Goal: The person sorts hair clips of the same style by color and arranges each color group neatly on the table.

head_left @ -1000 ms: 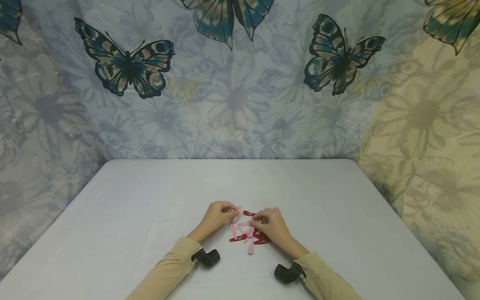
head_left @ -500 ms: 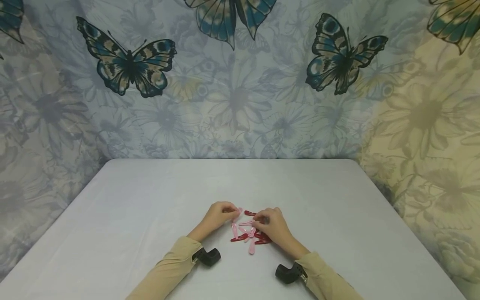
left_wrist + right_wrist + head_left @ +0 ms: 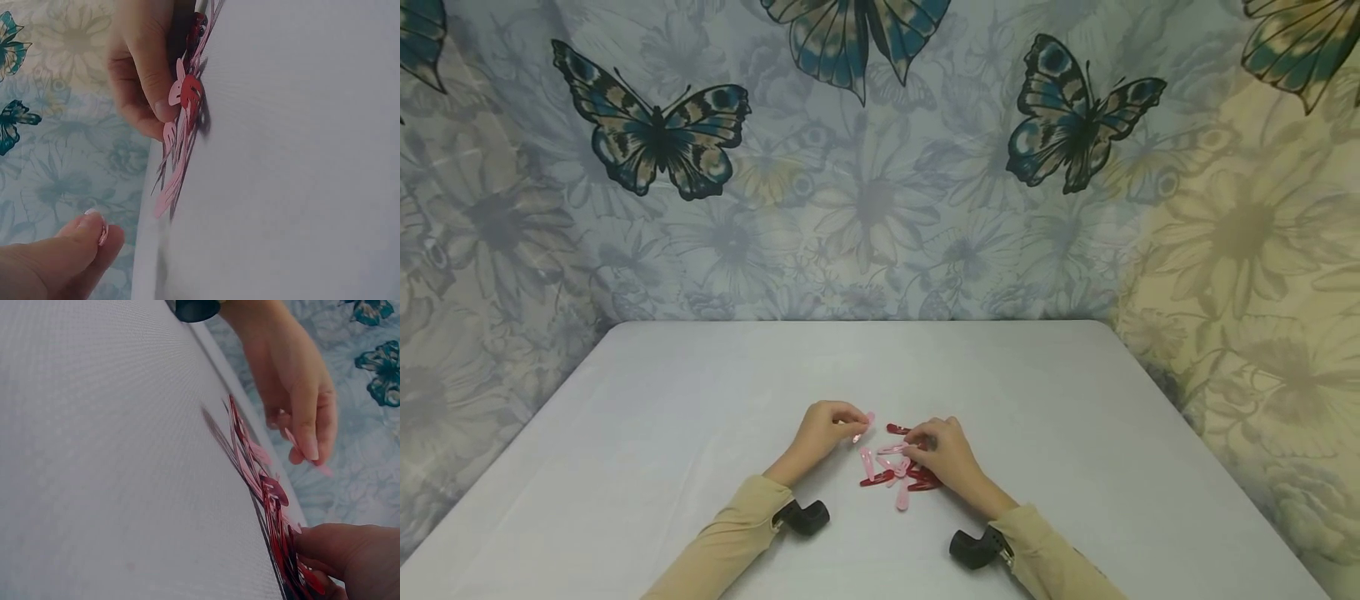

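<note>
A pink snap hair clip [image 3: 869,418] is pinched between the thumb and fingers of my left hand [image 3: 829,431], raised to the left of a pile of hair clips. The left wrist view shows just an edge of that clip [image 3: 104,234] at the fingertips. My right hand [image 3: 950,452] reaches into the pile from the right, thumb and fingers curled at the end of another pink hair clip [image 3: 891,450]. Red hair clips [image 3: 877,479] and pink ones [image 3: 902,496] lie overlapping below. Part of the pile is hidden under the right hand.
The clips rest on a white table [image 3: 715,375], near its middle. Behind it hangs a patterned cloth [image 3: 872,208] with butterflies and flowers. Black wrist cameras [image 3: 805,517] are strapped at both sleeve cuffs.
My left hand has drawn a little left, away from the pile, with its pink hair clip. The right hand stays nearly where it was.
</note>
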The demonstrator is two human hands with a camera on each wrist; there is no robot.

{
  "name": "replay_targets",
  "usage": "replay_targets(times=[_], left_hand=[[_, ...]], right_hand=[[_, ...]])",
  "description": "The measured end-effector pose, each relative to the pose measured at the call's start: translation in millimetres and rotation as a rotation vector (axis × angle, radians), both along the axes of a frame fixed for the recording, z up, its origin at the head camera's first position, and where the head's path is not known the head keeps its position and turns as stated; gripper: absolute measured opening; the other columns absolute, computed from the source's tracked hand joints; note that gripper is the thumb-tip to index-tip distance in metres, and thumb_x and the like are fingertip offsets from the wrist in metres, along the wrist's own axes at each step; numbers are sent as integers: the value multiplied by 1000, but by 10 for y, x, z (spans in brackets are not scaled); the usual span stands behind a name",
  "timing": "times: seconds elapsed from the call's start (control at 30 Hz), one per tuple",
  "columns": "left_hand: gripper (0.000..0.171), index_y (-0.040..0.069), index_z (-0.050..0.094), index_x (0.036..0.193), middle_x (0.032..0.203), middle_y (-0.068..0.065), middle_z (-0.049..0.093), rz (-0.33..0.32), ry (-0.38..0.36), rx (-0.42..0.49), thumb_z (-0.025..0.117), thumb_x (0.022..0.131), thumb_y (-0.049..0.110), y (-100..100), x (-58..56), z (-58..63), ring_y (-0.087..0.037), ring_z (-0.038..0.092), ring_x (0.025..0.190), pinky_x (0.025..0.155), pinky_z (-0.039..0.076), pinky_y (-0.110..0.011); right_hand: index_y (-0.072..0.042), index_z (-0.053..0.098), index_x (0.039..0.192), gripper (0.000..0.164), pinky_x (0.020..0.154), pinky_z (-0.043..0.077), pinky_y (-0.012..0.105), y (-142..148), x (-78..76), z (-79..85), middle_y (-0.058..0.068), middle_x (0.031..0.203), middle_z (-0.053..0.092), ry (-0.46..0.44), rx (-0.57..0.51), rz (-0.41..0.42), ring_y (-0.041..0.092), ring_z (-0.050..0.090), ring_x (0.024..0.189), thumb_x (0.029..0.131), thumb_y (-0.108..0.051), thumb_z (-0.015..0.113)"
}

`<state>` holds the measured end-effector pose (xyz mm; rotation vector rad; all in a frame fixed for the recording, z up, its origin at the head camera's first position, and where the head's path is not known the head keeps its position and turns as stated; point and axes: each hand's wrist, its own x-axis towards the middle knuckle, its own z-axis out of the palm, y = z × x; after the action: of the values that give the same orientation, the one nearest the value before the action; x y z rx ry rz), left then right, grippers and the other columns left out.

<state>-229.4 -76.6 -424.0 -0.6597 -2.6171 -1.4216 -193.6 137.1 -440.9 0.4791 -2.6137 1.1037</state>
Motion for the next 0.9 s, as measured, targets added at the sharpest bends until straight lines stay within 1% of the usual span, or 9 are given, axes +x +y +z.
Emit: replay_targets(times=[0.1,0.33,0.53,0.63,0.77,0.9], left_hand=[[5,13,71,77,74,8,63,6,18,-10,71,76,18,-50,-9,-5,-9,45,62,53,36,-23],[6,13,73,80,84,4,66,40,28,-32,72,74,15,-174,-21,-16,-13,49,77,67,38,-30],[9,10,73,83,87,0,67,19,30,-28,72,75,13,-245,-25,0,-19,53,85,76,38,-36],[9,10,73,83,87,0,67,19,32,-42,72,75,12,-280,-23,8,-19,54,85,76,38,-36],[9,9,73,83,88,-1,67,20,32,-43,71,75,11,-315,-10,26,-21,55,88,78,38,-38],[9,8,73,83,89,-3,67,18,26,-26,72,75,11,-343,-5,43,-22,57,90,80,39,-39]], right_hand=[[-12,69,75,11,61,29,30,1,-4,-15,-11,67,51,-3,5,1,14,34,67,68,-11,77],[-12,68,74,12,61,29,30,-15,-9,-21,-12,65,49,15,8,8,14,33,67,67,-11,77],[-11,68,74,12,60,29,29,-27,1,-20,-9,67,52,42,7,18,13,33,67,67,-10,77],[-11,68,74,11,59,29,29,-24,-1,-17,-9,68,53,53,11,18,13,33,67,67,-10,77],[-11,68,74,12,60,29,29,-17,1,-7,-11,66,51,27,11,10,13,33,66,67,-10,77],[-12,68,74,11,61,28,30,-13,3,-2,-11,67,52,-3,3,5,14,33,67,68,-9,77]])
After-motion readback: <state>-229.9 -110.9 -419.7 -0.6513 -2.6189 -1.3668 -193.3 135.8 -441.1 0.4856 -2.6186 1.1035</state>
